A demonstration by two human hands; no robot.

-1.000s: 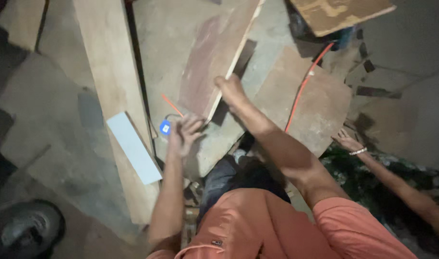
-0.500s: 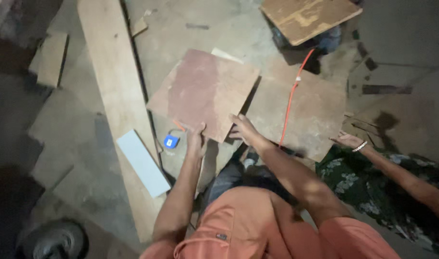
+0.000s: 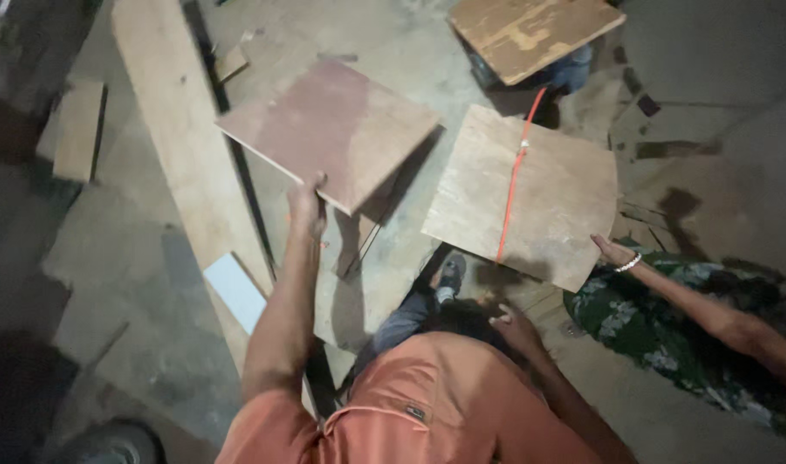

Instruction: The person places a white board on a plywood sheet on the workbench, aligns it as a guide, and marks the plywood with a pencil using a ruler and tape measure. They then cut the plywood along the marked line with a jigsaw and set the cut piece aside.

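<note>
Reddish square board point(image 3: 328, 129) is now lifted off the floor and tilted, gripped at its near edge by the left hand point(image 3: 308, 206), fingers closed around that edge; half a second ago it lay flat with both hands on it. Right hand point(image 3: 515, 327) has let go and drawn back near the knee, fingers loosely curled and holding nothing. Beside the raised board lies a paler plywood square point(image 3: 530, 193) crossed by an orange cord point(image 3: 513, 185). Another person's hand point(image 3: 612, 252), wearing a bracelet, rests at that square's corner.
</note>
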